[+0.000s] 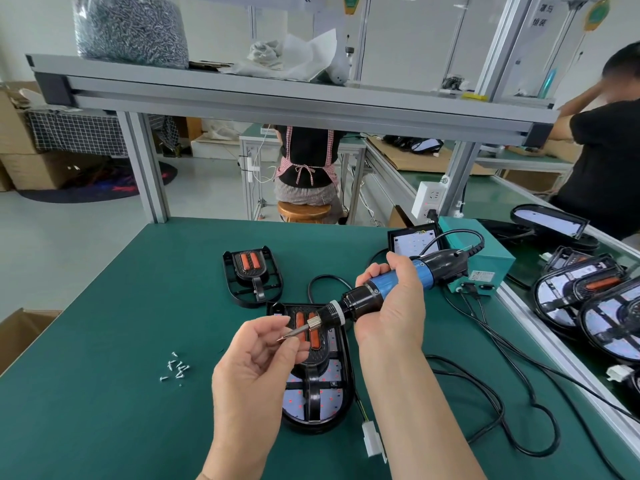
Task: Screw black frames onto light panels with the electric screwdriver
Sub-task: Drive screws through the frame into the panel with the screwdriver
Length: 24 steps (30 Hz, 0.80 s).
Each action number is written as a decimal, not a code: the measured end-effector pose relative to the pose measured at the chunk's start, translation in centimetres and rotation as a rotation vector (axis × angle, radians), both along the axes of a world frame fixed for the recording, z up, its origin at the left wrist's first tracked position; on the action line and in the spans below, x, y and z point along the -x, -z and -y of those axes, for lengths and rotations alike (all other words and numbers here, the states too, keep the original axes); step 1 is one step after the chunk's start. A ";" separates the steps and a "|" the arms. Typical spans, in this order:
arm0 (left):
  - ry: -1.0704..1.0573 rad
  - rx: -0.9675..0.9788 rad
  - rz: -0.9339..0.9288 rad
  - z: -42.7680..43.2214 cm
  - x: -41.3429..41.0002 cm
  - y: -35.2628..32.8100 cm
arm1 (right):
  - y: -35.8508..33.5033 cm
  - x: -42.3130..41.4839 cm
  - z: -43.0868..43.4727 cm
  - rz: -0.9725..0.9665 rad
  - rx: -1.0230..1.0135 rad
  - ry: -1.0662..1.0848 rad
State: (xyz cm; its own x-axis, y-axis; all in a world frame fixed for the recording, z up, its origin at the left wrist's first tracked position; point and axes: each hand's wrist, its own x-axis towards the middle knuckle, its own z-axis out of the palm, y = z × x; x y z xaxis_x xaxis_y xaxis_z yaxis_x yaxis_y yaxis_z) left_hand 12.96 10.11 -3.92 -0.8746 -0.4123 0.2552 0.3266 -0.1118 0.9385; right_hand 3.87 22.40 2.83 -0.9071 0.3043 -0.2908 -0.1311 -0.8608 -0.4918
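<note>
My right hand (393, 306) grips the blue and black electric screwdriver (391, 287), held level above the table with its bit pointing left. My left hand (258, 355) is raised at the bit's tip (281, 339), fingers curled, thumb and forefinger close to the tip; whether they pinch a screw I cannot tell. Below both hands lies a light panel (320, 400) with a black frame and two orange bars on it. A loose black frame (252, 276) lies further back on the green mat. A small pile of screws (175, 368) sits to the left.
The screwdriver's black cable (519, 403) loops over the mat on the right, towards a green power box (485, 261). A white connector (373, 439) lies near the panel. Several finished panels (588, 306) are on the conveyor at right. An aluminium shelf (277, 95) spans overhead. Two people are beyond.
</note>
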 end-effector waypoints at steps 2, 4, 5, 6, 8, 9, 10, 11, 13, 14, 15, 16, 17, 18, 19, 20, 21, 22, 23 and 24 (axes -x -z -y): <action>0.017 -0.061 0.019 0.0 0.2 0.1 | 0.0 0.0 0.1 -0.005 -0.009 -0.003; 0.048 -0.130 0.040 0.1 0.3 0.1 | 0.1 0.2 0.1 -0.007 -0.016 -0.006; 0.067 -0.155 0.049 0.1 0.4 0.1 | 0.1 0.2 0.1 -0.009 -0.017 -0.006; 0.087 -0.173 0.056 0.1 0.4 0.1 | 0.1 0.3 0.1 -0.012 -0.018 -0.006; 0.124 -0.191 0.064 0.3 0.4 0.0 | 0.0 0.3 0.1 -0.017 -0.024 -0.006; 0.139 -0.191 0.070 0.3 0.4 -0.1 | 0.0 0.4 0.1 -0.019 -0.027 -0.007; 0.148 -0.183 0.078 0.5 0.3 0.0 | -0.1 0.5 0.2 -0.021 -0.027 -0.008; 0.151 -0.170 0.088 0.6 0.3 0.0 | -0.1 0.6 0.2 -0.021 -0.025 -0.008; 0.145 -0.112 0.112 1.1 0.4 0.3 | -0.3 0.8 0.2 -0.026 -0.022 -0.006; 0.136 -0.050 0.124 1.4 0.4 0.4 | -0.3 0.9 0.1 -0.029 -0.023 -0.006; 0.117 0.034 0.135 1.6 0.4 0.6 | -0.3 1.0 0.1 -0.031 -0.024 -0.005; 0.086 0.128 0.144 1.9 0.4 0.8 | -0.4 1.1 0.0 -0.032 -0.023 -0.002; 0.043 0.223 0.152 2.2 0.3 0.9 | -0.4 1.2 0.0 -0.035 -0.022 0.000; -0.006 0.305 0.156 2.4 0.3 1.0 | -0.5 1.4 -0.1 -0.039 -0.024 0.002; -0.057 0.371 0.159 2.6 0.3 1.1 | -0.6 1.6 -0.2 -0.043 -0.031 0.004; -0.100 0.416 0.163 2.7 0.3 1.2 | -0.6 1.8 -0.2 -0.047 -0.040 0.007; -0.129 0.441 0.173 2.7 0.3 1.3 | -0.7 2.0 -0.3 -0.049 -0.050 0.012; -0.142 0.445 0.193 2.7 0.4 1.4 | -0.7 2.2 -0.3 -0.051 -0.061 0.018; -0.142 0.433 0.229 2.7 0.5 1.6 | -0.8 2.5 -0.3 -0.057 -0.073 0.025; -0.131 0.411 0.277 2.8 0.7 1.8 | -0.8 2.8 -0.4 -0.065 -0.088 0.034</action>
